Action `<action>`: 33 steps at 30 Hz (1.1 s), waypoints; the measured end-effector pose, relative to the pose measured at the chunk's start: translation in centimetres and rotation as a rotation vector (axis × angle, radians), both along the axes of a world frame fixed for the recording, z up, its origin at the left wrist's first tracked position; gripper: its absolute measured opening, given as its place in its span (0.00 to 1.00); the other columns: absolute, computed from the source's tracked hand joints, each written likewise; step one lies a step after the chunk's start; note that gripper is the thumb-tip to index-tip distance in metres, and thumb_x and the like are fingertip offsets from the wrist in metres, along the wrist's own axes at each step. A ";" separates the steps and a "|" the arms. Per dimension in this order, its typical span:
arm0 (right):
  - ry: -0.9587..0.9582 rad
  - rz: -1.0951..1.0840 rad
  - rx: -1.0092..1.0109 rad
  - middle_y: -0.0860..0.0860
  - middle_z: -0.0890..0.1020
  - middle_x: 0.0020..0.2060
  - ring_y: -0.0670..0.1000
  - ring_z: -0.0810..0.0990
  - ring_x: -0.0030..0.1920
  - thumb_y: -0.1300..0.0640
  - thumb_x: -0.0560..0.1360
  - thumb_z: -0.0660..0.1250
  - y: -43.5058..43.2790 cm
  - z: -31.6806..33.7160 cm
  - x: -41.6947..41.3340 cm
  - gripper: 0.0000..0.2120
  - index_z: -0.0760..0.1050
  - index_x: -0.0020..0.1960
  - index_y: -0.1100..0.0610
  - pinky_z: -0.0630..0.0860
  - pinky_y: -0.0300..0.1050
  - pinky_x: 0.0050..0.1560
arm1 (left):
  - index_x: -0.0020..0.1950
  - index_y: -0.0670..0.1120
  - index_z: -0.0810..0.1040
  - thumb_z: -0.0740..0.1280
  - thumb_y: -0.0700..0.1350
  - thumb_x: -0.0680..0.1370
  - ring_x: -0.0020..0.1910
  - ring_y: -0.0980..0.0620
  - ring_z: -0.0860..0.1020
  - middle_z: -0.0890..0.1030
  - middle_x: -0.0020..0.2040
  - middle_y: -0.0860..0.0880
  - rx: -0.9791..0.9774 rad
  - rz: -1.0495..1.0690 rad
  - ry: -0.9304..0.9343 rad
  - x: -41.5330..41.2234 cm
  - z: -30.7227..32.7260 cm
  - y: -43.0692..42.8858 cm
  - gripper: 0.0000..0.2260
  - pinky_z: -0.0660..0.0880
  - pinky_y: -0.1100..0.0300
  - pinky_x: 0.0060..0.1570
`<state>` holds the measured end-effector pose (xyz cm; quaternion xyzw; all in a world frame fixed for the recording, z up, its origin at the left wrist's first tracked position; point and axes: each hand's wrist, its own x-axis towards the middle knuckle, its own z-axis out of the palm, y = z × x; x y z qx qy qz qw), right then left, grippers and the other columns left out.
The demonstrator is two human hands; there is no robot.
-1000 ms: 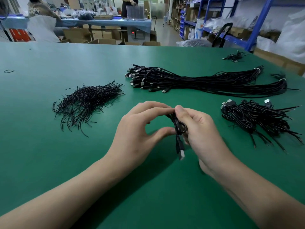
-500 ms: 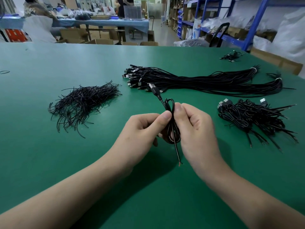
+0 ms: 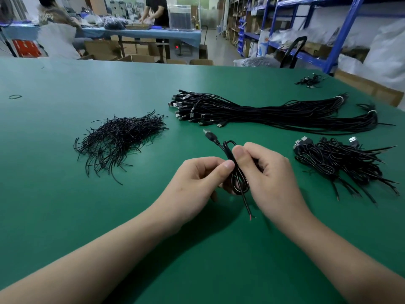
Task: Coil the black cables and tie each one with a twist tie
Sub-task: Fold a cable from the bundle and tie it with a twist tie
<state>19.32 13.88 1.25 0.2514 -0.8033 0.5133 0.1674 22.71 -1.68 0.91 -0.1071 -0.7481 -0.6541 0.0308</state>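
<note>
- Since the earlier frame, both hands sit slightly right of and below frame centre; the coiled cable (image 3: 237,172) stands roughly upright, plug end (image 3: 210,135) pointing up-left, whereas one second back the plug hung downward.
- Left hand (image 3: 197,183) pinches the coil at mid-height, thumb tip pressed on the strands; grip narrow, closed on the cable.
- Right hand (image 3: 265,172) clamps the same spot from the other side, thumb on top, fingers curled behind; also closed on the cable.
- Likely reason for the two-sided pinch: keeps the loops stacked at the waist so they don't spring apart. Whether a tie is already on the coil can't be told; it is too thin to see against the black strands.
- Bare wire tail (image 3: 247,207) hangs below the hands toward the green table (image 3: 65,216), red tip showing.
- Twist tie pile (image 3: 118,141) lies at left-centre, well apart from the hands; reaching it means freeing the left hand.
- Uncoiled cable bundle (image 3: 274,113) stretches across upper centre to upper right, behind the hands.
- Finished coils (image 3: 337,161) heap at right, near the right hand; probable drop spot.
- A few more cables (image 3: 309,81) lie far upper right; a small band (image 3: 15,96) at far left edge.
- Nothing blocks the path to either pile.
</note>
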 end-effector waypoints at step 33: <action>-0.068 -0.330 1.392 0.52 0.73 0.64 0.55 0.71 0.66 0.38 0.79 0.63 5.2 4.4 -7.5 0.26 0.70 0.68 0.55 0.69 0.56 0.64 | 0.76 0.45 0.68 0.62 0.52 0.83 0.73 0.43 0.68 0.70 0.74 0.44 -1.125 0.209 0.062 -16.8 0.2 -0.4 0.23 0.68 0.48 0.71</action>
